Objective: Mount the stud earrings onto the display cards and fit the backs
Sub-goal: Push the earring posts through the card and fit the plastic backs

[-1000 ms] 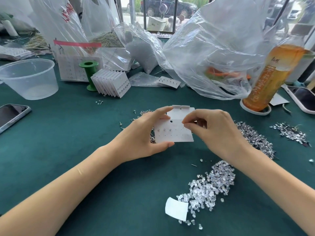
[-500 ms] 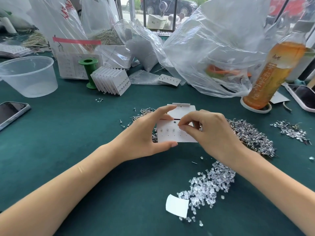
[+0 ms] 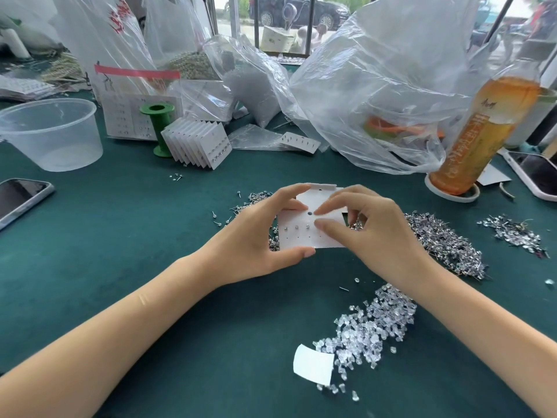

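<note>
A white display card is held just above the green table, with three small studs in a row on its upper left. My left hand grips the card by its left edge, thumb under the bottom edge and forefinger at the top. My right hand sits over the card's right part, thumb and forefinger close together against its face; whether a stud is pinched between them is hidden. A long heap of silver stud earrings lies to the right. Clear plastic backs lie in a pile at the front right.
A fanned stack of filled cards stands beside a green spool at the back. A clear tub and a phone sit left. Large plastic bags, an orange drink bottle, a second phone and a smaller stud pile fill the back right.
My right hand has slid left and down over the card's face, fingertips now at the stud row. The card tilted slightly flatter in my left hand.
</note>
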The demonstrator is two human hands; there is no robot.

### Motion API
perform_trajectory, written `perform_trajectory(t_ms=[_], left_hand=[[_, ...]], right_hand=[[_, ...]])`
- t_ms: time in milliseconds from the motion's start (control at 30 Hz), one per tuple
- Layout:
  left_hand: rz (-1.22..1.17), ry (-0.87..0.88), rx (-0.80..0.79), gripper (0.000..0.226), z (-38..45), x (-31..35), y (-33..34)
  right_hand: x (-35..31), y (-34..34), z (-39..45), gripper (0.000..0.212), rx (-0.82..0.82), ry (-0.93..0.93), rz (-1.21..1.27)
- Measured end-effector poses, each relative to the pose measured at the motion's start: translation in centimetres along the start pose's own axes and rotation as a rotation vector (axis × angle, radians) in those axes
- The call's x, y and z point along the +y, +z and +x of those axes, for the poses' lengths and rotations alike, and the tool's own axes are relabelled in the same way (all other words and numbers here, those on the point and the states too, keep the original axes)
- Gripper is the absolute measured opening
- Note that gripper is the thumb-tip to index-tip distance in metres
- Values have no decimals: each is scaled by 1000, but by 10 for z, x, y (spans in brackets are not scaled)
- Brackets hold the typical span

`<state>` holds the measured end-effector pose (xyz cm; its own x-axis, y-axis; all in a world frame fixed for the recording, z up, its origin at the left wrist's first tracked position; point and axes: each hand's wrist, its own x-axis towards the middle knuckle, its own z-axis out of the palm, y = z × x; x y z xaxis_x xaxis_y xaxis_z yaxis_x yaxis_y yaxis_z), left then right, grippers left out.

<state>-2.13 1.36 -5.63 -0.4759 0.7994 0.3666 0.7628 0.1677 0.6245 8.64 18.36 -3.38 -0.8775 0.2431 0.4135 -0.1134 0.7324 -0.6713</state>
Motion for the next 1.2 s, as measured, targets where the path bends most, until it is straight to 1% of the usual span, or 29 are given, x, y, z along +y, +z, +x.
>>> perform_trajectory(t_ms=[100,167,233,300,367,433,467,600,700,767,867,1000,1067,1133,1200], left_hand=[[-5,-1,11,80,-1,1,0],[-9,6,25,80,-1,2,0],[-11,17,39,81,-1,3,-1],[-14,31,50,82,-1,6,-1],[-18,48,55,82,-2,8,-1],[-13,62,53,82,-2,11,0],[-10,65,51,82,-2,11,0],[8,76,52,83,-2,14,-1],[26,90,58,82,-2,15,-1],[38,103,66,81,-2,15,-1],[69,151,82,79,-1,15,0],[66,179,97,78,-2,14,3],[35,183,110,78,-1,15,3],[1,156,130,80,0,16,4],[-32,83,162,82,1,16,5]], right_hand=[[2,-7,5,21,105,161,84],[2,-12,8,33,91,336,178],[0,-16,9,41,-5,491,255],[-4,-16,8,38,-162,573,328],[-8,-14,5,33,-323,615,450],[-9,-13,4,28,-385,642,508],[-9,-12,4,28,-385,654,525],[-7,-11,4,40,-374,681,584],[-5,-8,4,40,-358,675,583],[-3,-6,4,34,-329,674,575],[-1,-6,3,14,-306,674,573],[-1,-5,0,11,-292,661,591],[-3,-6,1,10,-262,647,604],[-5,-12,4,9,-194,625,599],[-6,-24,6,18,-108,590,606]])
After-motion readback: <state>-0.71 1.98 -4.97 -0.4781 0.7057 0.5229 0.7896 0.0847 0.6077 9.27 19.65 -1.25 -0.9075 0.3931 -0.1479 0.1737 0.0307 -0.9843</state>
